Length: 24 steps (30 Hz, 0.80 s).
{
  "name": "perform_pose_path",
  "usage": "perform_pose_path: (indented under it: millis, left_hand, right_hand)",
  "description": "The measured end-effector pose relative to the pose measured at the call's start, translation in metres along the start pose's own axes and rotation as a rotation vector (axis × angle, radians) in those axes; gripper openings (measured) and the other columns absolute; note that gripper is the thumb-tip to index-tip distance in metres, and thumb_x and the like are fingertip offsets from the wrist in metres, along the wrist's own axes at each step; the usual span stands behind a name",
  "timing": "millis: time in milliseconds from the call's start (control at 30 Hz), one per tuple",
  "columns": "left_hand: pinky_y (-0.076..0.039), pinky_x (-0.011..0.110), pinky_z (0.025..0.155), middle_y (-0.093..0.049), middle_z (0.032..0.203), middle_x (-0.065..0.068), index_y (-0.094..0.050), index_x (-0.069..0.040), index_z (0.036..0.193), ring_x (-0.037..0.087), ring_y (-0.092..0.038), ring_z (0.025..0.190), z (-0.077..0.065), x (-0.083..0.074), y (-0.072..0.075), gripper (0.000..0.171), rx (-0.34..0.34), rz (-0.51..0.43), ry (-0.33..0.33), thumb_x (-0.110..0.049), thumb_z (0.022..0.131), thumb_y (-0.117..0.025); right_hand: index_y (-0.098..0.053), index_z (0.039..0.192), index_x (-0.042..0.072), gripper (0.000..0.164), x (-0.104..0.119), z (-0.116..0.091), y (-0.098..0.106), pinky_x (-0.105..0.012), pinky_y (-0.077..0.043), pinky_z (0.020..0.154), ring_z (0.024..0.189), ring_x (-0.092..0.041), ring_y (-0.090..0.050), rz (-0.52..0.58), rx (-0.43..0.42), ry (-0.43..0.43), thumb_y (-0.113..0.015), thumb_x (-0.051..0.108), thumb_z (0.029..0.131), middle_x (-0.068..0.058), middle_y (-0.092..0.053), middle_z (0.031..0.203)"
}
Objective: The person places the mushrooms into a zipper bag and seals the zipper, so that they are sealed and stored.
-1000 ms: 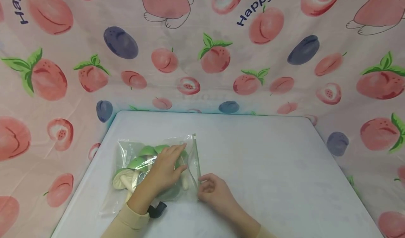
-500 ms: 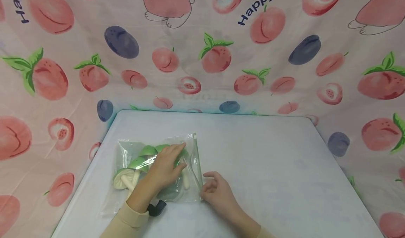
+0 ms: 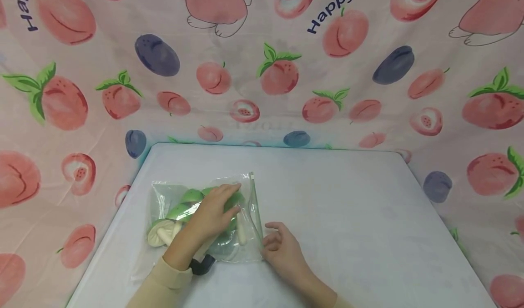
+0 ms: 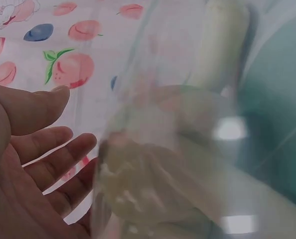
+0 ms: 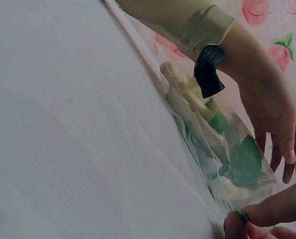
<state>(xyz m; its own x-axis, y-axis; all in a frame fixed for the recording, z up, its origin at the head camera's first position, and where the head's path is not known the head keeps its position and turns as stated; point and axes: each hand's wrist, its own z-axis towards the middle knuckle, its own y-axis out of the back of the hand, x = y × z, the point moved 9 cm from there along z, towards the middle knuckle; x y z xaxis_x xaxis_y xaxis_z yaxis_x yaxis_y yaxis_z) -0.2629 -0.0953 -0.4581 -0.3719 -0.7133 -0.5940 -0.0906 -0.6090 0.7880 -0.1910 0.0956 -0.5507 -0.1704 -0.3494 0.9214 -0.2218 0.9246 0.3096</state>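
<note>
A clear zip bag (image 3: 249, 253) with several green-capped, white-stemmed mushrooms (image 3: 178, 211) in it lies on the left half of the white table. My left hand (image 3: 213, 212) lies over the middle of the bag, fingers extended and thumb apart. In the left wrist view, its fingers (image 4: 63, 164) are loosely bent beside the plastic, and a mushroom's pale underside (image 4: 148, 184) shows through. At the bag's lower right corner, my right hand (image 3: 286, 251) pinches the end of the green zip strip (image 3: 255, 203). The right wrist view has this green end (image 5: 241, 215) between thumb and finger.
A black wrist-camera mount (image 3: 202, 265) sticks out under the left wrist, close to the bag's near edge. White tabletop (image 3: 348, 208) stretches to the right. Fruit-print cloth (image 3: 282, 108) hangs behind the table and at both sides.
My right hand has shifted slightly right, drawing the bag's lower right corner with it. The left hand has stayed over the bag with hardly any movement.
</note>
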Motion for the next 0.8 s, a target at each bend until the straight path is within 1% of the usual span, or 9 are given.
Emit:
perform_pose_path:
  millis: [200,300,500,633,800]
  left_hand:
    - [-0.048,0.056,0.119,-0.062,0.153,0.005,-0.054,-0.017,0.158,0.031,-0.055,0.147,0.007,0.000,0.004,0.061,0.012,-0.074,-0.002,-0.022,0.101,-0.075]
    - [-0.049,0.056,0.119,-0.063,0.153,0.005,-0.054,-0.017,0.158,0.031,-0.057,0.146,0.012,-0.001,0.006,0.061,0.019,-0.112,-0.008,-0.019,0.101,-0.075]
    - [-0.054,0.056,0.113,-0.065,0.151,0.005,-0.054,-0.017,0.158,0.032,-0.060,0.142,0.023,-0.002,0.010,0.059,0.023,-0.169,-0.003,-0.014,0.102,-0.073]
    - [-0.055,0.056,0.111,-0.064,0.151,0.007,-0.055,-0.016,0.157,0.033,-0.062,0.140,0.033,-0.002,0.013,0.058,0.021,-0.179,0.000,-0.011,0.102,-0.071]
    - [-0.055,0.055,0.111,-0.061,0.154,0.009,-0.057,-0.015,0.156,0.034,-0.062,0.140,0.044,-0.003,0.017,0.054,0.019,-0.142,-0.002,-0.013,0.103,-0.070]
  right_hand:
    - [-0.050,0.151,0.009,0.071,-0.001,-0.001,0.001,-0.029,-0.061,0.077,0.092,-0.015,-0.072,-0.043,-0.017,-0.006,-0.074,0.000,0.085,-0.003,-0.074,0.108]
    - [-0.049,0.152,0.009,0.071,-0.001,-0.002,0.001,-0.030,-0.061,0.078,0.093,-0.015,-0.072,-0.046,-0.016,0.000,-0.072,0.000,0.086,-0.004,-0.075,0.110]
    - [-0.049,0.152,0.012,0.070,-0.002,-0.002,0.003,-0.027,-0.061,0.078,0.092,-0.013,-0.072,-0.076,-0.043,-0.002,-0.070,-0.001,0.086,-0.003,-0.074,0.112]
    - [-0.051,0.151,0.012,0.069,-0.002,-0.002,0.005,-0.025,-0.060,0.075,0.090,-0.013,-0.071,-0.083,-0.067,-0.002,-0.069,-0.002,0.086,-0.003,-0.073,0.111]
    - [-0.055,0.147,0.014,0.064,-0.001,-0.002,0.007,-0.022,-0.059,0.074,0.090,-0.012,-0.070,-0.094,-0.094,-0.001,-0.068,-0.001,0.086,-0.001,-0.073,0.110]
